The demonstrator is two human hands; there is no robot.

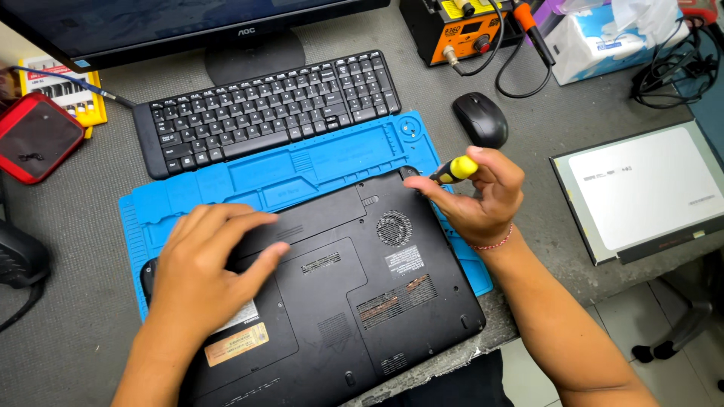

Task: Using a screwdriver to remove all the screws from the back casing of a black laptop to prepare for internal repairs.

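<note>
While the black laptop (339, 294) lies upside down across the blue repair mat (302, 169) on the grey worktop (75, 316), the left hand (207, 267) rests flat on its underside, fingers spread and the grip open, holding nothing and only pressing on the panel. Just under the heel of that hand sits a white rectangular label, and below it an orange-yellow sticker (236, 344), long and narrow, set slightly askew. The right hand (479, 200) has its grip closed around a screwdriver with a yellow and black handle (455, 170), thumb and fingers pinched on the handle, the tool pointing towards the far right corner of the laptop; whether the tip touches the case cannot be made out. Left of that grip, on the case, are a round fan grille (394, 228) and a small grey rectangular label (404, 261) beneath it. Beyond the right hand lies a black mouse (480, 119), and farther off an orange soldering station (445, 29) and a blue-and-white tissue pack (603, 34). To its right lies a bare screen panel (641, 188), white face up. Beyond the left hand stands a black keyboard (271, 109).
</note>
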